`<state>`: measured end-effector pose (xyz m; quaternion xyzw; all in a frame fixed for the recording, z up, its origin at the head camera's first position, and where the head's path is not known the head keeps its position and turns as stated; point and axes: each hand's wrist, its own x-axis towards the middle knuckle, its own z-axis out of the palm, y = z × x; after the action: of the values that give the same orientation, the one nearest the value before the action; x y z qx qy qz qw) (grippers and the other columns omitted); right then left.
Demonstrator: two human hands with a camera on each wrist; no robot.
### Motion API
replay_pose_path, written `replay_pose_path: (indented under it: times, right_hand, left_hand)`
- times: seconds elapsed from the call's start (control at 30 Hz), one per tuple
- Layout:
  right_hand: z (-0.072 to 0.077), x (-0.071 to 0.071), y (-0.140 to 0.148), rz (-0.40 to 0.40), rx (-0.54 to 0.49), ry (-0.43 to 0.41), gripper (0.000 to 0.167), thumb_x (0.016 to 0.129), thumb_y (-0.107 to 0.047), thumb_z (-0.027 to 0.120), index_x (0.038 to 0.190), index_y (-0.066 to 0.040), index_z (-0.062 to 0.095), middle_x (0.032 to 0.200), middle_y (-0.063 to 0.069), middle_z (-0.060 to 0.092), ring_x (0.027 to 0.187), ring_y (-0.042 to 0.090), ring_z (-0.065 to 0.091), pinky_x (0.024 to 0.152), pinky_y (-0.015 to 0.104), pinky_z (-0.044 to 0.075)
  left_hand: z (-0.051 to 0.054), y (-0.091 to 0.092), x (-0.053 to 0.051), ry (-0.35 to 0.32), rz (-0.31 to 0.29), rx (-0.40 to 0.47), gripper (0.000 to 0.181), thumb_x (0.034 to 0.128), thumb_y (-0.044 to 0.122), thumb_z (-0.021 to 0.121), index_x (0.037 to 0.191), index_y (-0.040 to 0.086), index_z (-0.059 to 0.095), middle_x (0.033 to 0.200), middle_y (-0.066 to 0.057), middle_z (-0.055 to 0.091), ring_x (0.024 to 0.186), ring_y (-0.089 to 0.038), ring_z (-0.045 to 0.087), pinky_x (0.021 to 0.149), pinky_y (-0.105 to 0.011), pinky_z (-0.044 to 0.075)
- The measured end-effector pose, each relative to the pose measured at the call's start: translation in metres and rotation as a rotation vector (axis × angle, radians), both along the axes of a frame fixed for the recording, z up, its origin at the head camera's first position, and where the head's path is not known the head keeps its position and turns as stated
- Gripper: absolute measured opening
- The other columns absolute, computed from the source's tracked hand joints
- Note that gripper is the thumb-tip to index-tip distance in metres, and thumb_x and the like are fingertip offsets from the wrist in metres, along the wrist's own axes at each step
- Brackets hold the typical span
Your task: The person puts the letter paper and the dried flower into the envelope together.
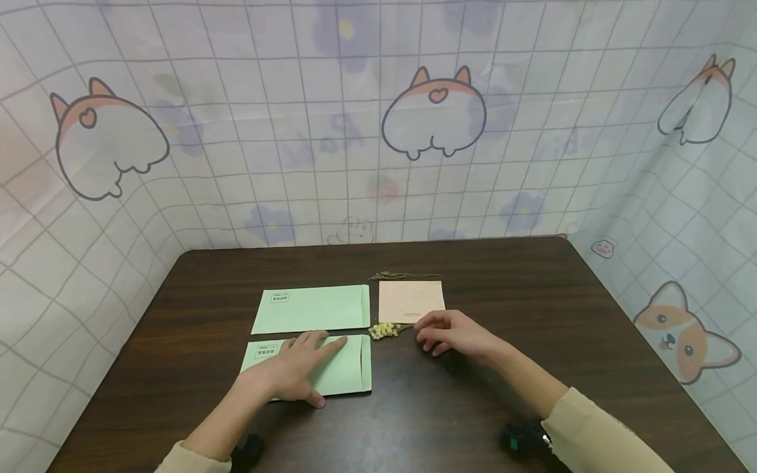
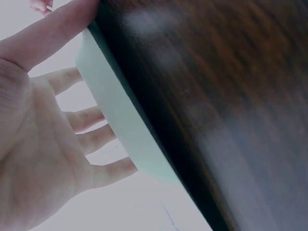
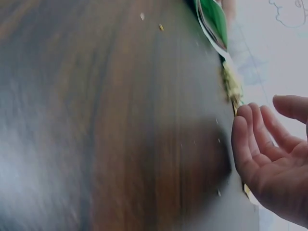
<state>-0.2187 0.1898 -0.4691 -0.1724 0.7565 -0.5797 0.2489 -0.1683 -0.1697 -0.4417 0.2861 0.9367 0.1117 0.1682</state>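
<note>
My left hand rests on the nearer pale green envelope, its fingers spread over the paper. In the left wrist view its fingertips touch the envelope's surface and the thumb lies by the near edge. My right hand hovers low at the stem end of a sprig of small yellow flowers, its fingers loosely bent. The right wrist view shows the thumb apart from the fingers, with nothing visible between them; the yellow sprig is just beyond the fingertips.
A second green envelope lies behind the first. To its right is a square beige paper, with a thin dried sprig along its far edge. Tiny bits are scattered on the dark wood table. A patterned curtain stands behind.
</note>
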Motion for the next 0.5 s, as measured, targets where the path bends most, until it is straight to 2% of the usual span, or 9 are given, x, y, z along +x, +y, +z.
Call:
replay_pose_path:
  times: [0.23, 0.5]
  right_hand:
    - [0.006, -0.006, 0.015, -0.05, 0.105, 0.053, 0.032, 0.104, -0.017, 0.062, 0.125, 0.007, 0.063, 0.107, 0.019, 0.068, 0.09, 0.029, 0.066, 0.079, 0.041, 0.058]
    - [0.007, -0.012, 0.024, -0.106, 0.204, 0.121, 0.027, 0.104, -0.018, 0.063, 0.117, 0.005, 0.067, 0.096, 0.014, 0.066, 0.079, 0.025, 0.062, 0.071, 0.04, 0.058]
  left_hand:
    - [0.001, -0.001, 0.0, 0.002, 0.0, 0.008, 0.107, 0.0765, 0.034, 0.093, 0.163, 0.019, 0.032, 0.158, -0.02, 0.031, 0.145, -0.04, 0.03, 0.112, -0.061, 0.026]
    - [0.001, -0.001, 0.001, -0.007, 0.002, 0.015, 0.106, 0.0763, 0.033, 0.093, 0.163, 0.019, 0.033, 0.158, -0.02, 0.031, 0.144, -0.04, 0.03, 0.112, -0.061, 0.026]
